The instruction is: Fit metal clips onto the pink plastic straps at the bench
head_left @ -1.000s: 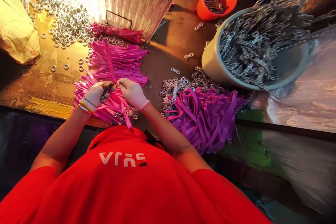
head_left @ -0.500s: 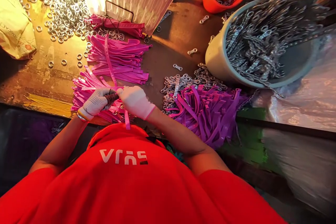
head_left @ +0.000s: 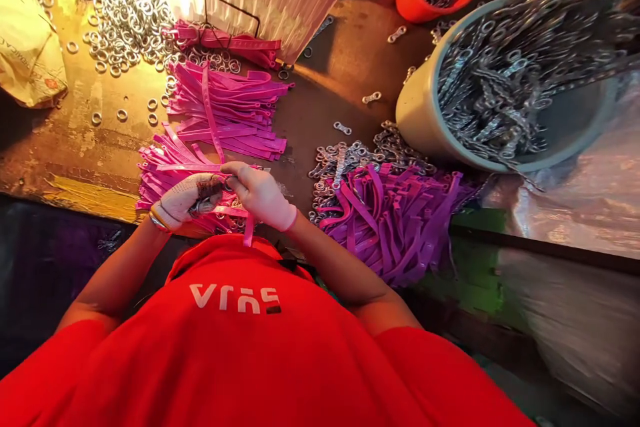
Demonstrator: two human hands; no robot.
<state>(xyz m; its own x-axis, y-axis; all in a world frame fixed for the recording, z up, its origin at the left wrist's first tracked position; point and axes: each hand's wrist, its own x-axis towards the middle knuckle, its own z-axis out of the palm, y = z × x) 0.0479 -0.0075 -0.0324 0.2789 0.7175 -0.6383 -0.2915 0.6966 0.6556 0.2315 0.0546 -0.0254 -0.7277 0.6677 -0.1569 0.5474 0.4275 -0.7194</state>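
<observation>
Left of centre in the frame, a gloved right hand (head_left: 263,195) pinched a pink strap (head_left: 187,167); the left hand (head_left: 180,202) curled beside it, contents unclear. Loose rings (head_left: 125,23) lay upper left on the tabletop (head_left: 310,107), seemingly for easy reach.

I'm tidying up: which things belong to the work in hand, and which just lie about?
Likely in use:
flat pink straps at white-gloved left hand and right hand
loose silver metal rings

Likely lying about:
crumpled yellow bag
round orange plastic cup
</observation>
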